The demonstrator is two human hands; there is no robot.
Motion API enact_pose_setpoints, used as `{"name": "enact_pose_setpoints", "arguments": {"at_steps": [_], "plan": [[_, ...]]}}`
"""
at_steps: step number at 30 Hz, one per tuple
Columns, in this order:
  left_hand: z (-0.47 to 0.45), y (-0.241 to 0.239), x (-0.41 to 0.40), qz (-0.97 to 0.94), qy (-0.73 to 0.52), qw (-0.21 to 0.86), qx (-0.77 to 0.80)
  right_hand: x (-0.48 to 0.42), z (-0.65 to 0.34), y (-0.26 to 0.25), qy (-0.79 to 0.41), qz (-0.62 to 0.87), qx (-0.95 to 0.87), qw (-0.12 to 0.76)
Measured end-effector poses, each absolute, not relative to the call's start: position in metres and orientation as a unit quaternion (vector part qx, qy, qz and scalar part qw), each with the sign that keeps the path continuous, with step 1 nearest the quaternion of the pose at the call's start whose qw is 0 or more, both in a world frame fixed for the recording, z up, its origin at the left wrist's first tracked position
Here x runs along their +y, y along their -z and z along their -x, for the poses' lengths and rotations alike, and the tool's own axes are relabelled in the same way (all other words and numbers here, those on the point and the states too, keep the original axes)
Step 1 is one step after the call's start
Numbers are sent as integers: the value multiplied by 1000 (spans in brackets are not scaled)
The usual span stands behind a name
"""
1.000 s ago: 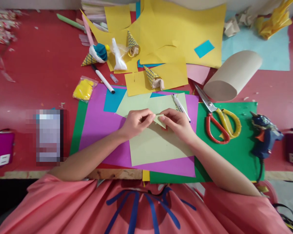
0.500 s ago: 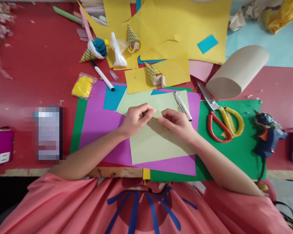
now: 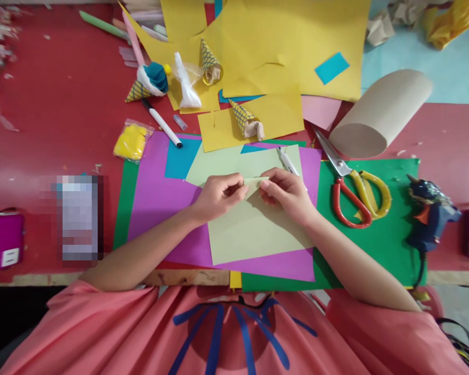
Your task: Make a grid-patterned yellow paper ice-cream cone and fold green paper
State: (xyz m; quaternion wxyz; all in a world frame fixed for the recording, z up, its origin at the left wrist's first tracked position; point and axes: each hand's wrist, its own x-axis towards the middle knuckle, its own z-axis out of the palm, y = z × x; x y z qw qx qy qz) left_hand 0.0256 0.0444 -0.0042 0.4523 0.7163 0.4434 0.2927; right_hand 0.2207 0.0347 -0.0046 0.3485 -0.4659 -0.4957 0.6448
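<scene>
Between my hands is a small piece of pale green paper [image 3: 254, 182], pinched at both ends. My left hand [image 3: 221, 197] grips its left end between thumb and fingers, and my right hand [image 3: 283, 194] has the right end. Both are closed on it, just above a large pale green sheet [image 3: 234, 239]. That sheet lies over a purple sheet [image 3: 168, 208]. Partly hidden behind my right hand is a white marker [image 3: 288, 160]. Farther back, a small patterned paper cone [image 3: 243, 119] with crumpled paper in its mouth rests on a yellow strip [image 3: 211, 133].
Red-and-yellow-handled scissors [image 3: 342, 177] and a blue glue gun [image 3: 433, 213] lie on the right over a green sheet [image 3: 394, 260]. A cardboard tube [image 3: 383, 112] stands behind them. To the left are a yellow packet [image 3: 132, 141], an uncapped marker [image 3: 164, 126] and a blurred phone [image 3: 80, 219].
The small paper piece has tilted, its upper edge now nearly level between my fingers. My right hand's thumb and fingers have shifted up slightly along it.
</scene>
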Motion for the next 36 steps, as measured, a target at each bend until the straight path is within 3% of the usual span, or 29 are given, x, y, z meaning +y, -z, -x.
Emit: {"name": "enact_pose_setpoints", "arguments": {"at_steps": [18,29,36], "plan": [[-30,6,46,-776,-301,360,421,36,-223,1,-654,446,-488,368],[-24,4,46,-754,-282,439,399,38,-227,-2,-662,439,-490,359],[-27,0,44,-745,-336,403,411,37,-229,-1,-644,450,-517,341]]}}
